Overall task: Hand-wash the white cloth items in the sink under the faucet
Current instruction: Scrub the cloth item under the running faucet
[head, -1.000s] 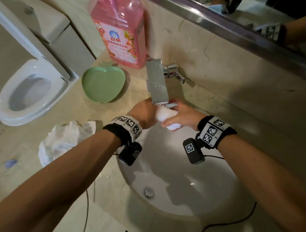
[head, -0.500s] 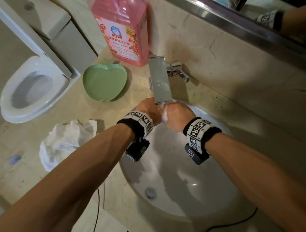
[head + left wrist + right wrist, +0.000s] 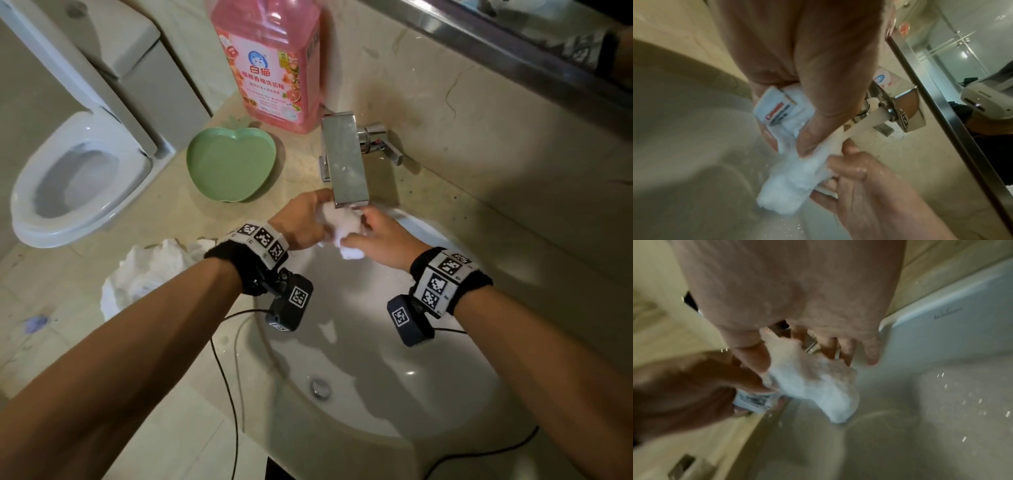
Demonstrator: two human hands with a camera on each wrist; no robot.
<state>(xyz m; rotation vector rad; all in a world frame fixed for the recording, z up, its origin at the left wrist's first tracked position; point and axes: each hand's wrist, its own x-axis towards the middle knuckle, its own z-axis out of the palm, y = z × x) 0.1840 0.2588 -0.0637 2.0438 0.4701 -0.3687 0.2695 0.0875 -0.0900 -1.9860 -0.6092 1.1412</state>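
A wet white cloth (image 3: 344,228) with a printed label (image 3: 777,111) is bunched between both hands under the square chrome faucet (image 3: 346,161), over the back of the white sink (image 3: 394,394). My left hand (image 3: 303,219) grips its labelled end, thumb and fingers curled round it. My right hand (image 3: 380,236) pinches the other end between thumb (image 3: 756,356) and fingers. Water runs from the spout (image 3: 865,121) onto the cloth (image 3: 795,175). The loose end (image 3: 824,391) hangs down toward the basin.
A pink detergent bottle (image 3: 270,61) stands behind a green apple-shaped dish (image 3: 231,164) left of the faucet. A crumpled white cloth (image 3: 150,270) lies on the counter at the left. The toilet (image 3: 75,178) is beyond the counter edge. The drain (image 3: 320,387) is near the basin's centre.
The hands closed together over the cloth half a second ago, then parted slightly; more of the white cloth shows between them now, still under the spout.
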